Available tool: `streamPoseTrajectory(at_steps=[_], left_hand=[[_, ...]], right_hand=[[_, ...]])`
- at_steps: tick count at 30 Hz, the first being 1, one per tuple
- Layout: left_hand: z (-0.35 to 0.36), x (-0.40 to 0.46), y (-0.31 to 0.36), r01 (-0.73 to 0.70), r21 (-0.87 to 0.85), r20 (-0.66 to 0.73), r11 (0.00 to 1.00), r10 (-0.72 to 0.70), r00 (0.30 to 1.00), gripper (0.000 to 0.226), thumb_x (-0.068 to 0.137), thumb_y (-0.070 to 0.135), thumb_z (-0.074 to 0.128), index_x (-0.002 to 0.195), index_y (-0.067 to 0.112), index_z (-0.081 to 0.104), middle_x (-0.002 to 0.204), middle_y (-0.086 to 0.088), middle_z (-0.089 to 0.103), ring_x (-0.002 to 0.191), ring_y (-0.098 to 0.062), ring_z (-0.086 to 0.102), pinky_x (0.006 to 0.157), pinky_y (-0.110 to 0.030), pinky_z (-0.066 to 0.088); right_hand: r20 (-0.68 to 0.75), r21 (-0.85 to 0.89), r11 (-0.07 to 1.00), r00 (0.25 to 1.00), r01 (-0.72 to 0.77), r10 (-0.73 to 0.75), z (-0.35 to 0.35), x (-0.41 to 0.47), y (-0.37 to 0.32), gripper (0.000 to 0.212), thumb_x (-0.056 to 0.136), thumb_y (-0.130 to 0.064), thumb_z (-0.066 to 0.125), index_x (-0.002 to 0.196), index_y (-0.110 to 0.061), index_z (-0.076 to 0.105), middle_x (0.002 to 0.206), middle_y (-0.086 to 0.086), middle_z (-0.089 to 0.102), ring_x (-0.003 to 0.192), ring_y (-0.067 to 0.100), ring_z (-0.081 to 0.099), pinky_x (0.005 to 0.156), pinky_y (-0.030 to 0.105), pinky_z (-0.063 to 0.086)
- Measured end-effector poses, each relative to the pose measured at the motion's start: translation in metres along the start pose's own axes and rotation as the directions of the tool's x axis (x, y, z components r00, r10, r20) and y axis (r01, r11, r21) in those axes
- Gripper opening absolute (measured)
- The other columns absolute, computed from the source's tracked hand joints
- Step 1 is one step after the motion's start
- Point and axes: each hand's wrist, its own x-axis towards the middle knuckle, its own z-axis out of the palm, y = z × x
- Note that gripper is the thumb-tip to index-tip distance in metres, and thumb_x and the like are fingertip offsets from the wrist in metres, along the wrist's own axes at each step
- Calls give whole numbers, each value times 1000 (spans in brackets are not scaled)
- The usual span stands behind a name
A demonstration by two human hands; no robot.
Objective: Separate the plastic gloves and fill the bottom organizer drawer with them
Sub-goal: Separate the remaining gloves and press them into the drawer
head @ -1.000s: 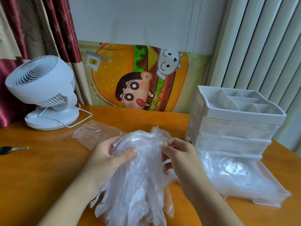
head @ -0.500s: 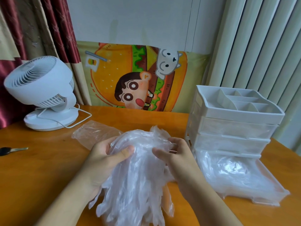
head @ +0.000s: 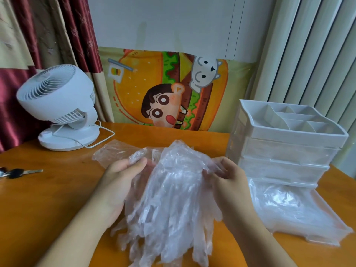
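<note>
Both hands hold the bunch of plastic gloves (head: 173,199) above the worktop (head: 48,199). The left hand (head: 119,182) has a tight grip on it; the right hand (head: 229,182) pinches its top edge. Right of the bunch, the bottom drawer (head: 300,212) sits pulled out with gloves inside. Behind it stands the organizer (head: 285,143).

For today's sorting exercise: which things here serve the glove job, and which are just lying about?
Job: bunch of plastic gloves, held by left hand and right hand; open bottom drawer; organizer.

Lying about: fan, keys, cartoon cushion, empty plastic bag.
</note>
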Motion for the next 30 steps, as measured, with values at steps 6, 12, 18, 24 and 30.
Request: streamPoseTrajectory(at_steps=[6,12,18,24,30], left_hand=[[5,-5,4,59,35,67,998,-61,996,46,88,50,74,116,15,69,116,-3,77,114,-27,70,108,-49,49],[19,-11,13,114,-163,187,980,-83,979,48,107,33,41,142,4,53,131,-22,61,123,-28,62,98,-26,45],[7,-13,-1,7,120,326,993,-46,944,50,97,47,63,138,21,51,145,8,56,132,-15,54,105,-37,44],[8,-16,2,-48,151,126,987,29,992,17,89,22,77,103,21,69,97,0,80,92,-20,77,75,-34,55],[1,-15,8,-106,90,181,990,88,979,34,87,28,80,116,12,74,112,-3,79,110,-19,74,99,-42,52]], right_hand=[[149,4,999,988,42,-42,2,-4,-4,19,101,-1,64,87,-12,71,78,6,76,71,18,72,59,25,54],[159,-15,999,987,38,-35,7,-3,1,19,100,-6,65,86,-17,71,79,9,76,76,28,73,65,33,54],[165,-95,991,983,96,-79,16,-6,6,9,97,-15,67,92,-22,71,80,9,75,74,31,72,65,52,57],[394,73,986,913,-147,107,13,-3,4,63,81,-48,89,136,-31,61,129,-5,74,118,17,72,102,48,57],[300,155,988,952,20,-66,10,-4,-13,9,100,-8,70,103,-8,78,98,10,81,90,29,80,78,48,65]])
